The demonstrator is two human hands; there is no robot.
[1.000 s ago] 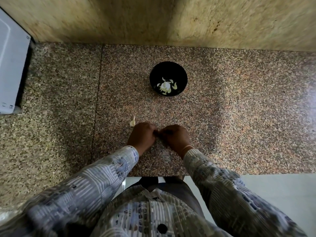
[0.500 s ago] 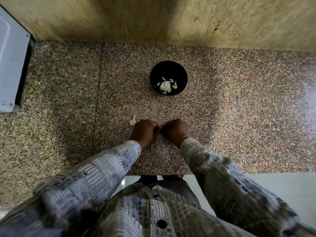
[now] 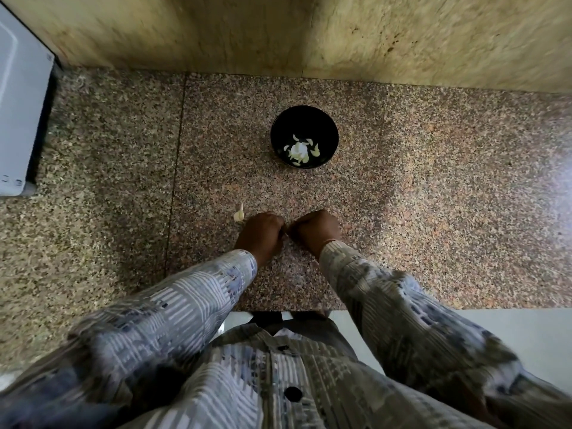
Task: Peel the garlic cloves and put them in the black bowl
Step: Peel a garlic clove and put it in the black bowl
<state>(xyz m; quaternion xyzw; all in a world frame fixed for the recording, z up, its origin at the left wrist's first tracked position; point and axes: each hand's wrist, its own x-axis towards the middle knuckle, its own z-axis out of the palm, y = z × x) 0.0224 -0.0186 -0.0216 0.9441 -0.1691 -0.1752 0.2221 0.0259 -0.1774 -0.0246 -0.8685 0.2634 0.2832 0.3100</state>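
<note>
The black bowl (image 3: 304, 122) stands on the granite counter, holding several pale garlic pieces. Well in front of it, my left hand (image 3: 261, 235) and my right hand (image 3: 315, 230) are curled knuckles-up with their fingertips meeting. Whatever they pinch between them is hidden by the fingers. A single garlic clove (image 3: 239, 214) with its papery tip lies on the counter just left of my left hand, apart from it.
A white appliance (image 3: 18, 119) stands at the far left against the stone wall (image 3: 278, 32). The counter's front edge (image 3: 433, 308) runs just below my forearms. A seam (image 3: 178, 165) splits the counter left of the bowl.
Both hands shifted slightly toward the bowl and stayed pressed together. The bowl and the loose clove have not moved.
</note>
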